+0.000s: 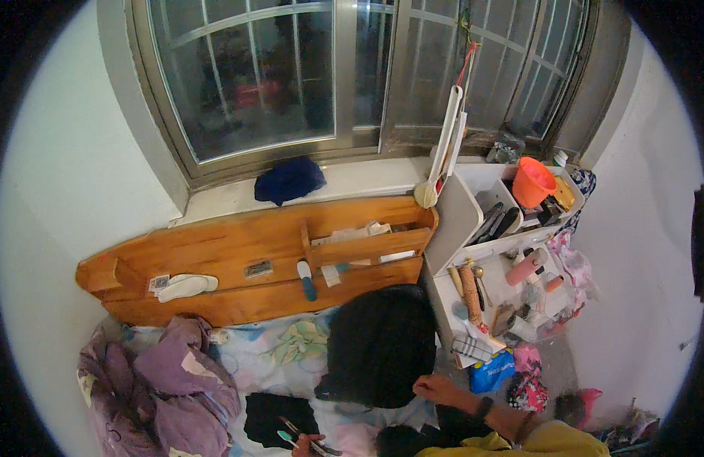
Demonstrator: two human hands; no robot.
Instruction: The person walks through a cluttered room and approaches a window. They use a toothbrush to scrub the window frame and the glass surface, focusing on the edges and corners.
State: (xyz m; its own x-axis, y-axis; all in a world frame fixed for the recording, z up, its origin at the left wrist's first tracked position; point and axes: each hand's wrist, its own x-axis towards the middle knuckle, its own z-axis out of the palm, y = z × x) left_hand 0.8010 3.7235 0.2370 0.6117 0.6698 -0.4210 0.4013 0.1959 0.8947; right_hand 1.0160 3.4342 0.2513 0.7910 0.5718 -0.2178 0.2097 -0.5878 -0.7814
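At the bottom edge, my left hand [306, 445] is partly cut off by the frame. Its fingers are closed around slim stick-like items, one with a pale green and white tip [285, 436]. Beneath those tips a black folded cloth [268, 419] lies on the bed. My right hand [437, 389] is at the lower right side of a large black item [382, 343], perhaps a bag or cushion. The right fingers are curled together; whatever they may pinch is too small to tell. A dark band circles the right wrist.
A purple blanket [184, 381] is bunched at left on the patterned sheet [249, 358]. The wooden headboard [215, 244] carries a white slipper-shaped item [188, 286]. At right, a white cabinet [451, 228] holds an orange bucket [533, 183], a pink bottle [526, 266] and assorted clutter.
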